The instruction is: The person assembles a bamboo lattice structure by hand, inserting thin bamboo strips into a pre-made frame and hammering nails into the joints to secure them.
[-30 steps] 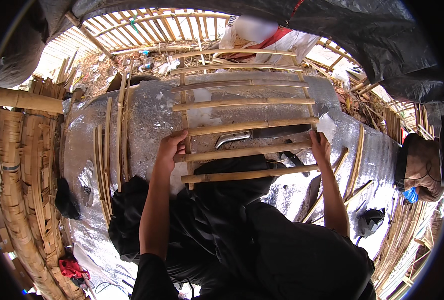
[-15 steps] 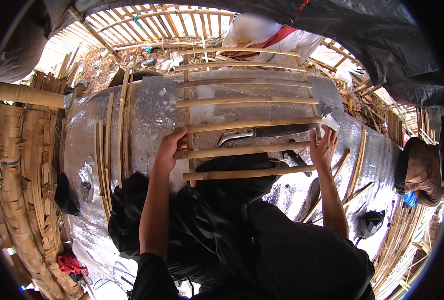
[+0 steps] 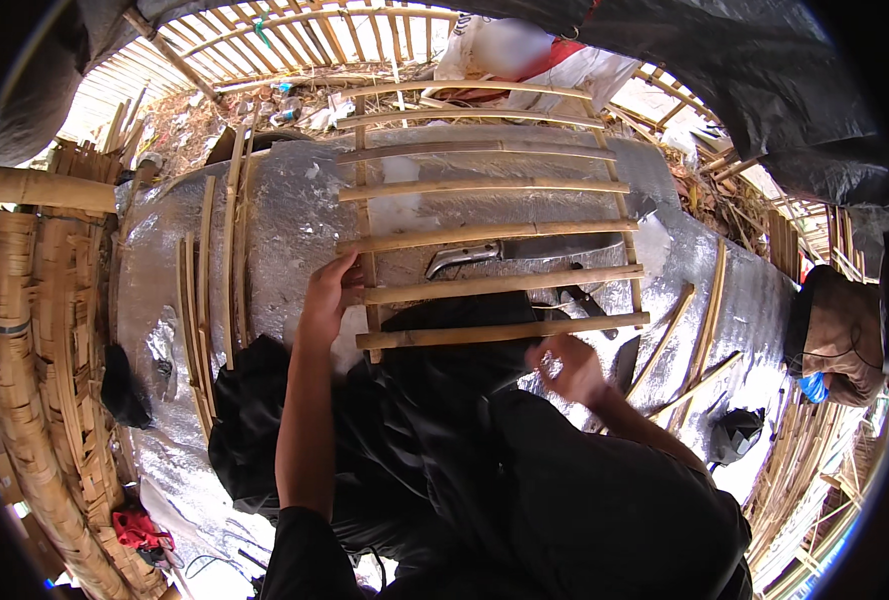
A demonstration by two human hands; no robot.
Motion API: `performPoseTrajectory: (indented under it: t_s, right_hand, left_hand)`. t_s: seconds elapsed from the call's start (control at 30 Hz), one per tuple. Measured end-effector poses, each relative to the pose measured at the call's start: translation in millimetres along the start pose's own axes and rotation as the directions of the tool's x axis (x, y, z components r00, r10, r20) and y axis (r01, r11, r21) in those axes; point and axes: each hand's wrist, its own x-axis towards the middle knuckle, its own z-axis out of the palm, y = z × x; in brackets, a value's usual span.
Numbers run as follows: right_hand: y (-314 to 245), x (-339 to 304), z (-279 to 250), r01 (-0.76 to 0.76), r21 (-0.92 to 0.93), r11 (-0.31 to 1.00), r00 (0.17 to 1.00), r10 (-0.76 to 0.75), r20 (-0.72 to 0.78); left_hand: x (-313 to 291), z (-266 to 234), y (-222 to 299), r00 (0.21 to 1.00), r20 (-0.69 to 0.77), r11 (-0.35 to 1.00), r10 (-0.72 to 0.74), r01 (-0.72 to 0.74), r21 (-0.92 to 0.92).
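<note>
A ladder-like bamboo frame (image 3: 495, 235), several slats across two side rails, lies across my lap and the silvery sheet. My left hand (image 3: 327, 295) is closed on its left rail, with fingertips by a slat end. Just below the nearest slat, my right hand (image 3: 570, 368) is apart from the right rail, its fingers loosely curled and a little blurred, with nothing visible in them. Beneath the slats lies a large knife (image 3: 555, 247) with a pale metallic handle. Another dark-handled tool (image 3: 577, 298) shows partly under the near slats.
Loose bamboo strips (image 3: 233, 240) lie on the silvery sheet (image 3: 295, 215) at left, and more strips (image 3: 703, 330) at right. A dark bundled object (image 3: 737, 435) sits at the lower right. Bamboo bundles (image 3: 35, 300) line the left side; a white-and-red sack (image 3: 555, 75) stands at the back.
My right hand has let go of the frame's right rail and come down and to the left. My left hand keeps its hold; the frame is slightly tilted now.
</note>
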Motion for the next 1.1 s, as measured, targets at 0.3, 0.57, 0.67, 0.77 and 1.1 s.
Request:
performPoseTrajectory:
  t_s: [0.3,0.57,0.67,0.77,1.1]
  right_hand:
    - [-6,-40,59,-0.266,-0.146,0.953,0.960,0.249,-0.124]
    - [27,-25,115,-0.445,0.202,0.872,0.882,0.387,0.270]
    - [16,-13,123,-0.111,0.081,0.990,0.892,0.064,0.447]
    - [-13,2,115,-0.072,0.430,0.900,0.508,-0.338,0.792]
    - [-67,107,-4,-0.345,0.205,0.916,0.822,0.189,0.538]
  left_hand:
    - [-59,3,-4,0.999,-0.024,0.999,-0.026,0.027,0.028]
    - [-56,-10,-26,0.994,0.111,0.999,0.000,-0.004,0.035]
    - [-55,-10,-25,0.996,0.081,0.999,-0.036,0.035,0.013]
    - [-48,-20,-30,0.994,0.101,0.999,-0.035,0.032,0.030]
    - [-61,-24,-44,0.983,0.164,0.987,-0.085,0.060,0.152]
